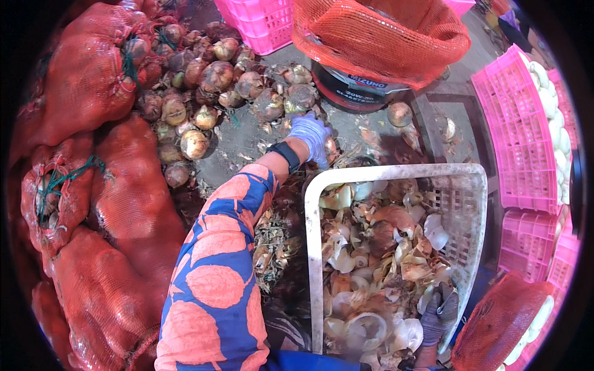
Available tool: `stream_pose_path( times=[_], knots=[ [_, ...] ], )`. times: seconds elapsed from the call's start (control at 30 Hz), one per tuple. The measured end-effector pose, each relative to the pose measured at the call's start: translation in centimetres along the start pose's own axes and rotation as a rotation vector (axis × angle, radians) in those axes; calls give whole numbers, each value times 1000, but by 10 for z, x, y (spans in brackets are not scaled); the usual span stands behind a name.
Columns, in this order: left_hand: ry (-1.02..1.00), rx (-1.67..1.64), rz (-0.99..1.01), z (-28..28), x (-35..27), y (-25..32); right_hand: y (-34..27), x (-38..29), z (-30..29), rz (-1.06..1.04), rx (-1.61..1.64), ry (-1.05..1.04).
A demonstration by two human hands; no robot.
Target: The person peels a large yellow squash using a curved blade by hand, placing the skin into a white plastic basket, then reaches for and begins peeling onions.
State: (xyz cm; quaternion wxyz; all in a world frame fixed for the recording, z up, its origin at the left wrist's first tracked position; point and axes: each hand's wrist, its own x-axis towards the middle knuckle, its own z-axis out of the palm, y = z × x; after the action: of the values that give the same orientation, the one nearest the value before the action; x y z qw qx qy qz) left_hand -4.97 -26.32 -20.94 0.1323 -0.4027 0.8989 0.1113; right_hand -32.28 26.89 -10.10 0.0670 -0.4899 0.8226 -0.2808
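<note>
My left hand [311, 137], in a pale purple knit glove, reaches down to the concrete floor beyond the white plastic crate. Its fingers are bent downward and partly hidden, beside a reddish onion [331, 149]; whether they grip it is unclear. Loose unpeeled onions [217, 76] lie in a heap ahead and to the left. In a darker glove, my right hand [438, 311] is at the right side of the white crate [314, 259], over onion skins and cut layers [371, 273]. A small shiny thing shows at its fingers, too unclear to name.
Full red mesh sacks [134, 185] crowd the left side. A dark bucket [352, 90] with an orange mesh bag [380, 41] over it stands ahead. Pink crates [515, 134] at right hold peeled white onions [552, 106], near another red mesh bag [499, 320]. Part of a person [519, 28] shows far right.
</note>
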Motion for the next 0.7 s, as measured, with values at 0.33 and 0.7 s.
stream_pose_path(
  times=[0.33,0.7],
  knots=[
    [76,-61,-385,62,-90,-106,-20,45,34,29,90,-10],
    [3,-202,-676,105,-164,-120,-34,115,65,-273,-50,0]
  ],
)
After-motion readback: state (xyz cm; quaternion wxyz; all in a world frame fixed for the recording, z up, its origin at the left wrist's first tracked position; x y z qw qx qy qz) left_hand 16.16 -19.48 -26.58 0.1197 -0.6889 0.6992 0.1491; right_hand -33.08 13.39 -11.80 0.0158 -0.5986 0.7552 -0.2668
